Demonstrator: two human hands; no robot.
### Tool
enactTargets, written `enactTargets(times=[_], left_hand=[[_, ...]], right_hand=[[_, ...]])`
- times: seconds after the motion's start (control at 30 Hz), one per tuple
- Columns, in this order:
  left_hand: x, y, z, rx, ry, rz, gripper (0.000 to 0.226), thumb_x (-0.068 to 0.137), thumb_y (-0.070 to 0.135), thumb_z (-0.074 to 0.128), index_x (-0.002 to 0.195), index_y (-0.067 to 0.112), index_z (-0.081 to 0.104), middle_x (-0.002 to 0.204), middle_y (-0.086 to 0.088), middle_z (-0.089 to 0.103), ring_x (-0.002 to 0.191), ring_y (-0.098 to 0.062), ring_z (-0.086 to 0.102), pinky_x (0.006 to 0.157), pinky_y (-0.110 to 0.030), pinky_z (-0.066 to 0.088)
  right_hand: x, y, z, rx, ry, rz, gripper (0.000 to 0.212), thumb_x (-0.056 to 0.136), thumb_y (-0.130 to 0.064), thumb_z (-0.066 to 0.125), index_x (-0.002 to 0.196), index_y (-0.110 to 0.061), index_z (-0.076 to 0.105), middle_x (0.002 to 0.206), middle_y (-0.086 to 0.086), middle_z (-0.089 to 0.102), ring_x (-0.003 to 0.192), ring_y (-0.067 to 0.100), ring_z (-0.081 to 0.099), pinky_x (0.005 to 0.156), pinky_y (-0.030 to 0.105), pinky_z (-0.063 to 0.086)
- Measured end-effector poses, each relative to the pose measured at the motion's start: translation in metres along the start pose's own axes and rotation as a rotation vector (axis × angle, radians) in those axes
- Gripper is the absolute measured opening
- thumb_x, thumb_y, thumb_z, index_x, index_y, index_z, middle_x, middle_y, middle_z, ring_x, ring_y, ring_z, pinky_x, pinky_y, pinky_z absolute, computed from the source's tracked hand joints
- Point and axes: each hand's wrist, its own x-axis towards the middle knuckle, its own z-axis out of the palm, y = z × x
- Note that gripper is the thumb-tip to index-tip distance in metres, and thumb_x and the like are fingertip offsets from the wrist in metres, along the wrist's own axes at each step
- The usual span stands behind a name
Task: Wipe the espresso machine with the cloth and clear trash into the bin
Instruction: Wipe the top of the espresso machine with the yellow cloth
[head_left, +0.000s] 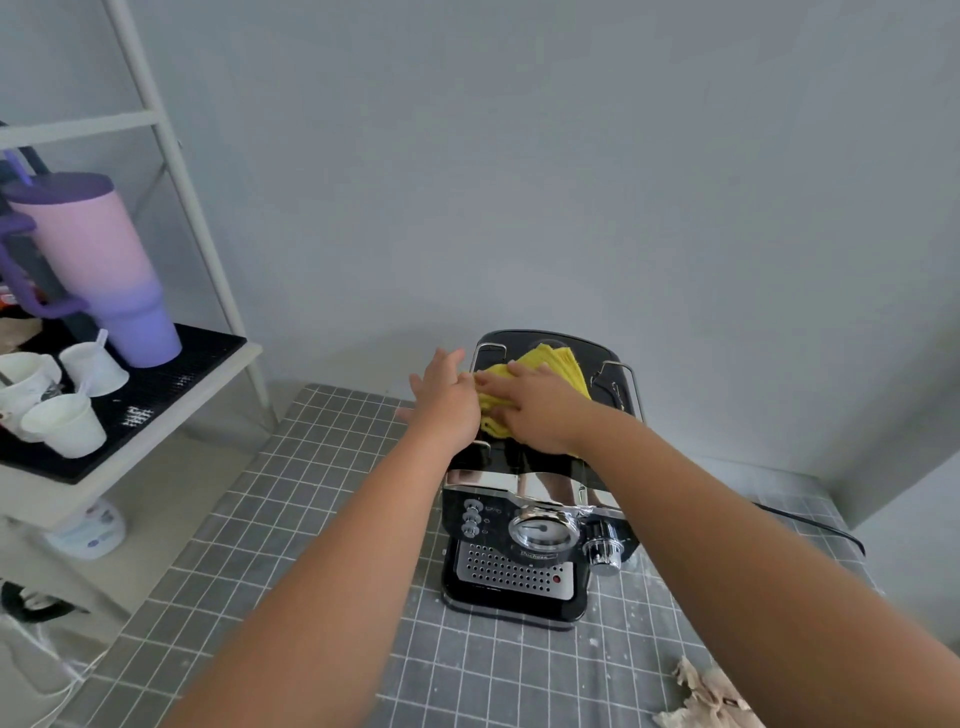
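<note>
Shelf left: pink-purple handled tumbler (98, 270) and three white paper cups (62, 400) on black mat (171, 384). Grey gridded tabletop (311, 545).

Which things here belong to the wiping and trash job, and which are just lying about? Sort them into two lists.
Belongs to the job:
- espresso machine
- yellow cloth, pressed on the machine's top by the right hand
- left hand, at the machine's left edge
- crumpled paper, likely trash

Just lying about:
- purple tumbler
- white paper cups
- black shelf mat
</note>
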Motion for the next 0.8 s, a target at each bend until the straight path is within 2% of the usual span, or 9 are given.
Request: enactTargets(times=[0.1, 0.2, 0.27, 0.37, 0.43, 0.5, 0.6, 0.7, 0.8], left_hand=[[0.003, 0.0, 0.001, 0.092, -0.003, 0.033, 0.046, 0.103, 0.017, 0.025, 0.147, 0.029, 0.031, 0.161, 0.01, 0.006, 0.148, -0.024, -0.01, 0.113, -0.058, -0.012], [0.004, -0.001, 0.0, 0.122, -0.014, 0.05, 0.046, 0.103, 0.019, 0.023, 0.148, 0.029, 0.028, 0.161, 0.012, 0.005, 0.148, -0.024, -0.012, 0.114, -0.057, -0.012], [0.004, 0.0, 0.0, 0.151, -0.006, 0.067, 0.046, 0.104, 0.019, 0.023, 0.149, 0.029, 0.027, 0.161, 0.011, 0.004, 0.147, -0.025, -0.013, 0.114, -0.058, -0.013], [0.003, 0.001, -0.002, 0.193, -0.013, 0.088, 0.046, 0.104, 0.018, 0.024, 0.149, 0.026, 0.025, 0.161, 0.01, 0.004, 0.147, -0.027, -0.014, 0.112, -0.057, -0.013], [0.002, 0.001, -0.003, 0.184, -0.029, 0.088, 0.047, 0.104, 0.018, 0.024, 0.15, 0.025, 0.025, 0.161, 0.01, 0.003, 0.147, -0.027, -0.015, 0.113, -0.055, -0.013], [0.001, 0.002, -0.004, 0.156, -0.043, 0.087, 0.047, 0.104, 0.017, 0.024, 0.15, 0.022, 0.025, 0.162, 0.008, 0.004, 0.147, -0.028, -0.014, 0.115, -0.053, -0.01], [-0.001, 0.003, -0.006, 0.14, -0.054, 0.096, 0.046, 0.104, 0.017, 0.024, 0.15, 0.02, 0.025, 0.162, 0.005, 0.005, 0.148, -0.029, -0.01, 0.118, -0.051, -0.004], [-0.003, 0.004, -0.008, 0.114, -0.057, 0.097, 0.046, 0.104, 0.02, 0.026, 0.15, 0.021, 0.026, 0.162, 0.005, 0.007, 0.148, -0.027, -0.007, 0.118, -0.051, 0.003], [-0.005, 0.006, -0.009, 0.123, -0.074, 0.103, 0.046, 0.104, 0.024, 0.028, 0.15, 0.022, 0.025, 0.162, 0.004, 0.007, 0.148, -0.026, -0.006, 0.118, -0.052, 0.006]], right_hand=[[-0.036, -0.005, 0.005, 0.055, -0.02, -0.067, 0.052, 0.099, -0.021, 0.038, 0.15, -0.03, 0.028, 0.155, -0.004, 0.034, 0.149, 0.018, 0.01, 0.119, 0.041, 0.0], [-0.062, -0.004, 0.007, 0.143, 0.006, -0.08, 0.048, 0.1, -0.026, 0.042, 0.148, -0.03, 0.034, 0.153, -0.011, 0.036, 0.148, 0.012, 0.008, 0.118, 0.037, -0.002], [-0.061, 0.0, 0.003, 0.195, 0.008, -0.082, 0.047, 0.1, -0.027, 0.045, 0.146, -0.03, 0.038, 0.151, -0.008, 0.04, 0.148, 0.011, 0.011, 0.119, 0.036, 0.002], [-0.04, 0.004, -0.007, 0.177, 0.045, -0.018, 0.046, 0.1, -0.024, 0.046, 0.145, -0.027, 0.041, 0.151, 0.003, 0.041, 0.146, 0.016, 0.018, 0.113, 0.028, 0.011], [-0.019, 0.008, -0.012, 0.122, 0.091, 0.091, 0.046, 0.101, -0.029, 0.041, 0.147, -0.025, 0.037, 0.155, 0.005, 0.032, 0.147, 0.02, 0.015, 0.113, 0.03, 0.012], [-0.002, 0.011, -0.011, 0.083, 0.11, 0.154, 0.046, 0.102, -0.035, 0.037, 0.147, -0.028, 0.035, 0.157, 0.0, 0.028, 0.148, 0.021, 0.01, 0.117, 0.036, 0.01], [-0.002, 0.009, -0.001, 0.037, 0.077, 0.093, 0.044, 0.101, -0.035, 0.036, 0.144, -0.034, 0.038, 0.158, -0.014, 0.024, 0.149, 0.021, 0.007, 0.118, 0.043, 0.002], [-0.036, 0.004, 0.005, 0.06, 0.028, -0.031, 0.043, 0.101, -0.034, 0.039, 0.143, -0.036, 0.04, 0.158, -0.019, 0.02, 0.149, 0.017, 0.003, 0.119, 0.044, -0.001], [-0.07, 0.004, 0.007, 0.115, 0.011, -0.038, 0.043, 0.101, -0.038, 0.037, 0.145, -0.036, 0.038, 0.158, -0.019, 0.018, 0.149, 0.012, 0.0, 0.12, 0.039, 0.004]])
